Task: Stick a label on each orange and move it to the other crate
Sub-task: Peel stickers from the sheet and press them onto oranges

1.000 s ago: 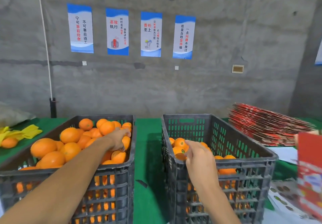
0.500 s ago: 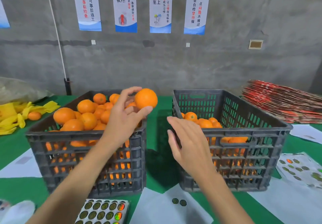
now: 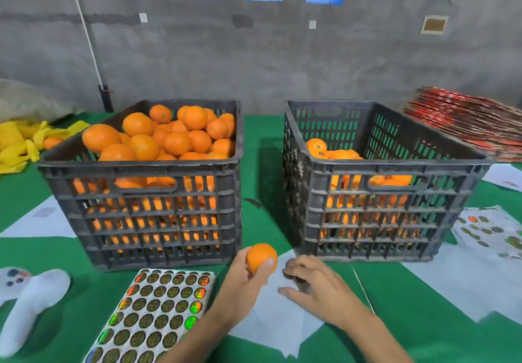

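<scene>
L hand (image 3: 245, 276) holds one orange (image 3: 261, 258) low over the bench (image 3: 423, 300), just in front of the gap between the two crates; grip curled round the fruit, thumb across its near side, fingers behind. R hand (image 3: 319, 286) is right beside it, lowered to a white backing sheet (image 3: 279, 323). Its fingertips (image 3: 291, 273) are bunched at a few dark round labels (image 3: 288, 276) on that sheet; index & thumb look pinched on one, but the contact is too small to be sure. Pinky side lies stretched along the paper.

L crate (image 3: 141, 213) is heaped w/ oranges above its rim, near edge close to the label sheet (image 3: 152, 317) lying in front of it. That sheet is full of dark & holographic round stickers; its R edge runs under the L forearm. R crate (image 3: 378, 210) is approx. half full, oranges well below the rim, so there's open room above the fruit inside. Green strip of bench between the crates is bare except a small dark scrap (image 3: 252, 202).

Elsewhere: white object (image 3: 31, 303) at the near L edge, yellow cloth (image 3: 19, 143) w/ a stray orange far L, stack of red cartons (image 3: 466, 122) far R, another sticker sheet (image 3: 491, 232) R of the R crate, loose white papers around both crates. Posters hang on the grey wall behind.
</scene>
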The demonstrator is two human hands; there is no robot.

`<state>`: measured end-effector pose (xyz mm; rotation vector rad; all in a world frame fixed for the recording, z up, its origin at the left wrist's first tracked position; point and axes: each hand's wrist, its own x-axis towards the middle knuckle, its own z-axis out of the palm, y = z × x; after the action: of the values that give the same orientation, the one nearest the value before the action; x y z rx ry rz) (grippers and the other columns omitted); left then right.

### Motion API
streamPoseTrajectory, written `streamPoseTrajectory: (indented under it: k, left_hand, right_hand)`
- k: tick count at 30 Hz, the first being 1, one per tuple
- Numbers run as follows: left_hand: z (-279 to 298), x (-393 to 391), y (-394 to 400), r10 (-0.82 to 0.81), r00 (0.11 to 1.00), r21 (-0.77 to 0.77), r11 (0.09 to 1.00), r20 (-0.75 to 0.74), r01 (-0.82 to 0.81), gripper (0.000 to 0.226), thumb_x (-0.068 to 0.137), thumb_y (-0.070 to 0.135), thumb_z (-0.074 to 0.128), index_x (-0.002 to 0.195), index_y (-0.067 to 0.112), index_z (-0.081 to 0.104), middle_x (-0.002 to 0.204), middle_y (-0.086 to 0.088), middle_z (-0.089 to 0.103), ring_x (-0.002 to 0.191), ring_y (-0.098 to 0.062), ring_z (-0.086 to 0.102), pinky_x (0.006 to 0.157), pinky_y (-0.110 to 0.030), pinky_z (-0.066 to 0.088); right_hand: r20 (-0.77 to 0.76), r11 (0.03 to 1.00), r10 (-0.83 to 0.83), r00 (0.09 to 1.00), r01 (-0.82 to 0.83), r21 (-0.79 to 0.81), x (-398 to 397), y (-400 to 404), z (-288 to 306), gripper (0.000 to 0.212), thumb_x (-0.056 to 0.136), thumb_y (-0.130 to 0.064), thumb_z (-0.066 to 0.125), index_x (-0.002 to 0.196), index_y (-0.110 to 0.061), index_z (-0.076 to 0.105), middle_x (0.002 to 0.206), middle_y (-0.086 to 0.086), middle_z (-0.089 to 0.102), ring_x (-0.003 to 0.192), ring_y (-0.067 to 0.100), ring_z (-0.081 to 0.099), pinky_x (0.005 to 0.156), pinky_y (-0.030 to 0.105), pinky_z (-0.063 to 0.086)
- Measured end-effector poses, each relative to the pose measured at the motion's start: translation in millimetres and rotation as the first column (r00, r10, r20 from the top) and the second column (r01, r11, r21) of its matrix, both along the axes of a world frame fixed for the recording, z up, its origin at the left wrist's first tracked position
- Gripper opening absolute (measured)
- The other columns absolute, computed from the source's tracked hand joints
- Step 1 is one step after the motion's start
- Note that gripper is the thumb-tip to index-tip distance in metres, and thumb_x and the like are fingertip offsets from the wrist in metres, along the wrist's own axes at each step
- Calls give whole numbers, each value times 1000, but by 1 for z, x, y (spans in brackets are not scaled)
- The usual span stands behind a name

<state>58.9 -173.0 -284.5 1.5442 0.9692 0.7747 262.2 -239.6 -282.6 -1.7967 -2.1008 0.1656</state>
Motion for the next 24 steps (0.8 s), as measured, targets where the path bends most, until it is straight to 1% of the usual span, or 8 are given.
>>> streamPoseTrajectory:
  k: [3,5,8,11,16,19,22,24]
  left_hand:
    - [-4,1,0,-5,1000,-7,1000,-13,4,31,100,42,63,127,30,53,114,-2,66,99,-16,70,92,-30,58]
    - [-5,-1,-3,-14,998,2,1000,-57,14,22,101,44,60,118,31,55,111,-8,64,90,-10,66,84,-18,51]
    - [-6,-1,-6,-11,994,16,1000,-105,12,23,102,45,57,114,25,55,109,-16,60,72,0,51,69,-10,43]
    - [-5,-1,-7,-8,996,-5,1000,-93,7,25,102,47,56,115,26,54,102,-6,58,78,-5,52,68,-8,42]
    - [-5,-5,-7,-19,996,-26,1000,-85,17,29,100,52,57,115,27,56,111,-12,63,86,-8,58,77,-16,46]
    - [-3,-5,-7,-8,995,-12,1000,-97,7,26,99,54,57,114,33,55,109,-7,64,87,-7,60,77,-15,46]
    - [-3,-7,-7,-10,993,-9,1000,-117,9,27,99,54,57,115,32,54,106,-3,64,89,-9,61,79,-20,47]
    - [-3,-9,-6,-11,993,-24,1000,-114,9,28,99,55,57,113,30,56,98,1,61,83,-6,59,79,-23,46]
  right_hand:
    - [-38,1000,-22,999,22,-10,2,4,-9,56,95,-62,56,128,-18,68,121,-11,52,108,10,46,94,25,42]
    - [-87,999,-37,996,36,-9,1,7,-11,52,96,-56,60,129,-17,69,118,-9,52,107,11,46,94,24,42]
    - [-186,998,-63,980,65,2,-1,9,-12,42,96,-47,66,123,-16,74,111,-8,53,104,8,47,91,20,40]
    - [-277,995,-96,956,101,2,-4,11,-14,29,95,-38,70,113,-17,78,103,-8,56,99,9,52,87,22,43]
    - [-560,967,-252,789,221,-125,-11,13,-10,7,91,-26,77,90,-22,82,95,-2,61,75,18,63,67,36,55]
    - [-530,953,-301,793,273,-134,-12,16,-8,15,92,-22,75,79,-26,81,94,-1,64,75,13,65,69,28,54]
    - [-457,945,-327,827,295,-142,-13,17,-5,18,94,-21,71,79,-26,79,93,-3,65,81,10,64,75,24,51]
    - [-480,932,-356,802,340,-122,-16,15,-1,21,96,-19,66,78,-26,75,92,-6,67,82,9,64,74,20,51]
